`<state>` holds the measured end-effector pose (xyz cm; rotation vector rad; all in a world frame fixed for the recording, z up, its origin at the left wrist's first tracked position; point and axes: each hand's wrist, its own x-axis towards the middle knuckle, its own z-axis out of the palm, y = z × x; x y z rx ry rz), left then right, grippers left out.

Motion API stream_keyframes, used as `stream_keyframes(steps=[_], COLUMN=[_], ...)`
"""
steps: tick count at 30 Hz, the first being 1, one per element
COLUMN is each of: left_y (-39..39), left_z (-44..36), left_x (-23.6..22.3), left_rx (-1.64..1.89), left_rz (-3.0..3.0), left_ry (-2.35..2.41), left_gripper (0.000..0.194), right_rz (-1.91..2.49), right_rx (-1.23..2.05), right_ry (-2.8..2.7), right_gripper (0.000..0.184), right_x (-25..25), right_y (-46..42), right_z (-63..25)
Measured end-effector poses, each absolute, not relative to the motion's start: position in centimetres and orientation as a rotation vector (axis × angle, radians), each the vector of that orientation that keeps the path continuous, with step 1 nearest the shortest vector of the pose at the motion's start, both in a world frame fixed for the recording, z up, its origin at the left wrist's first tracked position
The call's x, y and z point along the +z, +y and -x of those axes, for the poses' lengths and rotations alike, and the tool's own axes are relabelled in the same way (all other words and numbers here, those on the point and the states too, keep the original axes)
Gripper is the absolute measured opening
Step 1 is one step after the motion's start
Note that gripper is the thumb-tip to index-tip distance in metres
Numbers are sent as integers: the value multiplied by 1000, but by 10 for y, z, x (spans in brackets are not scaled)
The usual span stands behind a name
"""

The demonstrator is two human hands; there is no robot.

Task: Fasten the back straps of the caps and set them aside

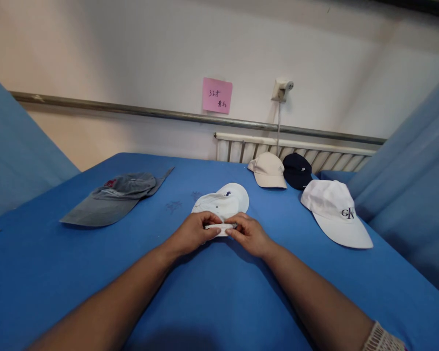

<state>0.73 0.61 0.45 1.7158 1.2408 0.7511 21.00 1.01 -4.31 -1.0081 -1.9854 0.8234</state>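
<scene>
A white baseball cap [218,204] with a small dark emblem lies on the blue-covered table [212,297], its brim pointing away from me. My left hand [197,231] pinches the left part of the strap [219,229] at the back of this cap between thumb and fingers. From the other side, my right hand [250,235] grips the same strap, thumb in front. The two thumbs are a short way apart. Behind the fingers, part of the strap and its fastening is hidden.
A grey cap [120,195] lies to the left. On the right are a beige cap [268,169], a navy cap [297,170] and a white cap with black letters [334,212]. Blue curtains [413,185] hang at both sides. A radiator [237,148] stands behind the table.
</scene>
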Motion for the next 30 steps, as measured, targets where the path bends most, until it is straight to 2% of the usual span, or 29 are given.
stream_keyframes(steps=[3, 6, 12, 17, 22, 30], left_y=[1, -2, -6, -14, -17, -22], left_z=[-8, -8, -10, -14, -16, -19], left_x=[9, 12, 14, 12, 9, 13], left_rx=[761, 706, 659, 738, 794, 478], left_rz=[-1863, -2024, -2283, -2517, -2688, -2657], left_ry=[1277, 1279, 1371, 1286, 1240, 1109], left_gripper=[21, 18, 7, 18, 22, 27], right_rz=[1023, 1078, 1273, 1462, 1600, 1625], right_rx=[785, 603, 309, 122, 79, 169], right_ry=[-2077, -2188, -2184, -2087, -1966, -2016], right_gripper=[11, 3, 11, 10, 7, 13], right_x=[-43, -40, -36, -38, -37, -44], right_y=[11, 11, 9, 12, 16, 22], right_z=[-209, -209, -205, -202, -205, -219])
